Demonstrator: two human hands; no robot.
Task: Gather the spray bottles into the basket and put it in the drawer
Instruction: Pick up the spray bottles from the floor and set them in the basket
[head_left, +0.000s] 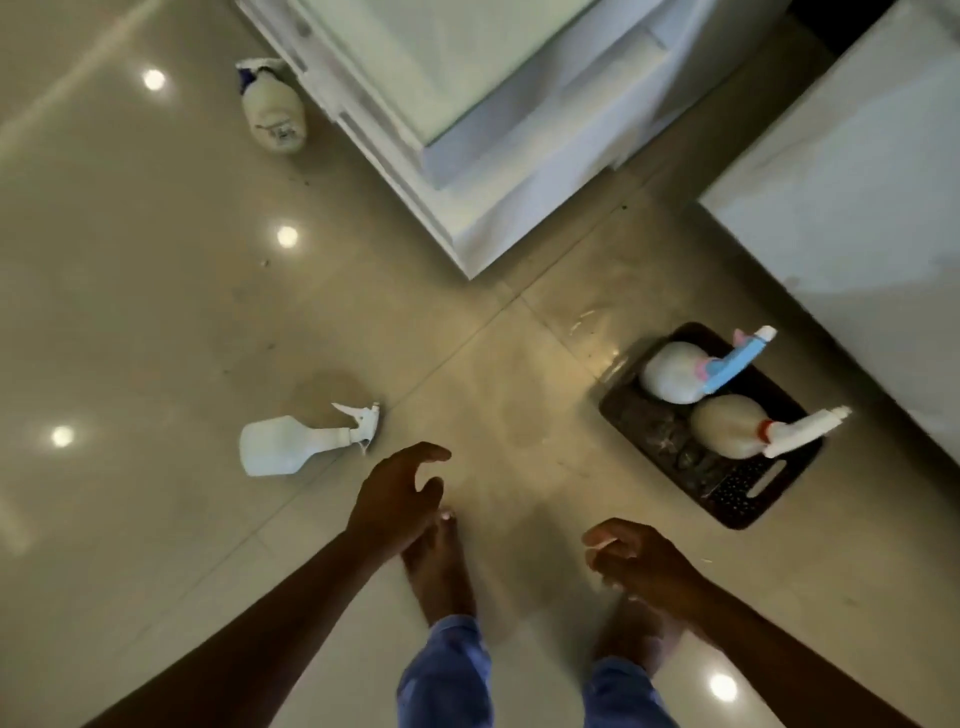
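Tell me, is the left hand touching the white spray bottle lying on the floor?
Apart. The head view shows bare floor between the left hand and the white spray bottle; the fingers are spread and empty.

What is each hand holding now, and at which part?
Nothing. The left hand and right hand are both open and empty; the nearest spray bottle lies untouched on the floor.

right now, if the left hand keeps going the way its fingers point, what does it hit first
Probably nothing nearby. The left hand is open, its fingers aimed up and right over bare floor. The white bottle lies off to its left, the basket well to the right. Depth is hard to judge.
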